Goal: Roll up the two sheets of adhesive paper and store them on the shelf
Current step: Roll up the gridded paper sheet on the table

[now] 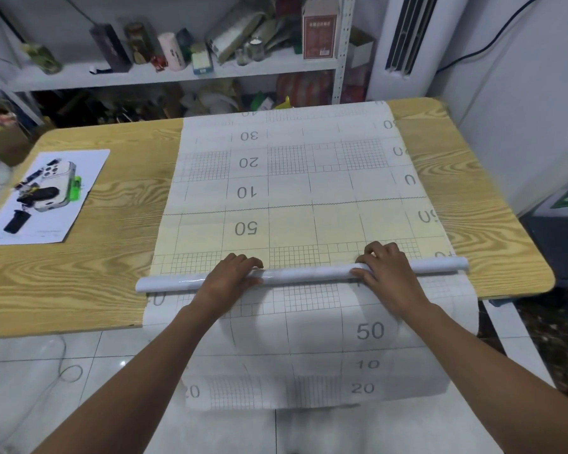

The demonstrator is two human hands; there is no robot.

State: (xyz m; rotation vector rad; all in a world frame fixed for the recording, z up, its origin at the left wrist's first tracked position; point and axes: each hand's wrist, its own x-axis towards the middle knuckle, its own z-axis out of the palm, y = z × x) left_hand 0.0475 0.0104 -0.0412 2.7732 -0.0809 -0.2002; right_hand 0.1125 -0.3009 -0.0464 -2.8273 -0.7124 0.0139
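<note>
Rolled adhesive paper (302,274) lies under both hands.

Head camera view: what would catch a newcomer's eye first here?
Two hands, the left hand and right hand, press on a white roll lying across the near table edge. Beyond it, gridded adhesive paper with large numbers covers the wooden table. A printed photo sheet lies at left.

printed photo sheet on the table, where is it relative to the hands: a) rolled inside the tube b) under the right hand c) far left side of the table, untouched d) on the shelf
c: the printed photo sheet lies flat near the table's left edge, while the left hand and right hand both rest on the rolled paper tube.
</note>
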